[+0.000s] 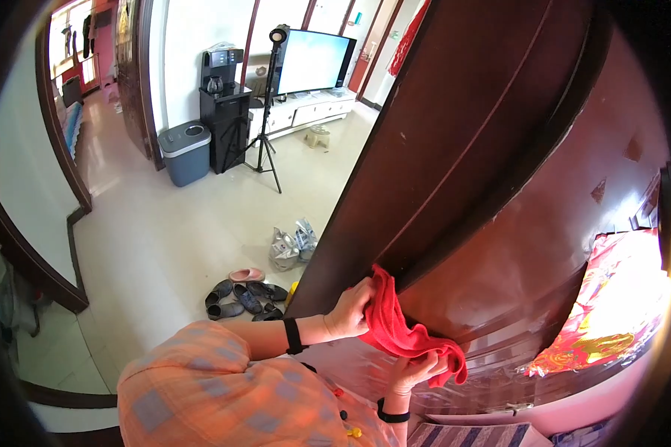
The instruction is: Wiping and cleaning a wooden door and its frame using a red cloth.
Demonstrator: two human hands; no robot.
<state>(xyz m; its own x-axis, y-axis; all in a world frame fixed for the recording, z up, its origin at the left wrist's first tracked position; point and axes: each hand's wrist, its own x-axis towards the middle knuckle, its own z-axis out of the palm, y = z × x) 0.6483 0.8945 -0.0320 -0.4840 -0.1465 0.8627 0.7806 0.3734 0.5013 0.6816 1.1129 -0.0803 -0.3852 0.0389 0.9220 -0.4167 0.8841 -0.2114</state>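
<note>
A red cloth (397,327) hangs stretched between my two hands. My left hand (353,310) grips its upper left end, against the edge of a dark brown wooden door frame (425,139). My right hand (419,369) holds the lower right part, in front of a glossy reddish-brown door panel (481,279). A black band circles each wrist. The palms and some fingertips are hidden by the cloth.
Several shoes (247,299) lie on the tiled floor near silvery plastic bags (285,248). Farther off stand a black tripod (265,128), a grey-blue bin (185,156), a black water dispenser (223,112), a small stool (317,136) and a television (316,61).
</note>
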